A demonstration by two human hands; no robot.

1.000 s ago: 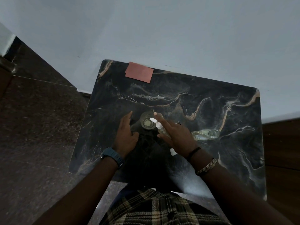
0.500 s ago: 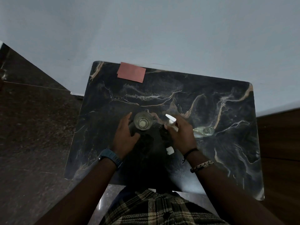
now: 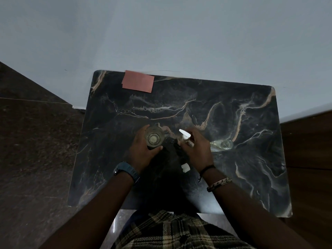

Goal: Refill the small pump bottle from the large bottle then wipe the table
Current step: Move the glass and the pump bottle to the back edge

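Since a second ago, my left hand [image 3: 142,151] has closed in from beside the large bottle [image 3: 154,138] to wrap its body, and my right hand [image 3: 196,150] has lifted the pump head [image 3: 185,134] clear of that bottle's mouth and drawn it a little toward the right edge of the bench [image 3: 251,159]. Now the left hand's fingers and thumb curl round the large bottle, which stands upright near the middle of the bench with its open mouth facing up at me. The right hand pinches the white pump head by its collar, nozzle pointing away toward the far edge. The small bottle [image 3: 221,145] lies on its side just right of that hand, clear, neck pointing to the right edge, with pale liquid pooled along its lower wall. A small white cap [image 3: 185,167] sits near the front of the bench between my wrists, and a reddish cloth [image 3: 138,81] lies at the far left corner. I judge both bottles to be thin clear plastic, light, smooth and likely slick if wet, so I would take the small one round its middle rather than its narrow neck, and hold the large one low on the body where it will not buckle while pouring.
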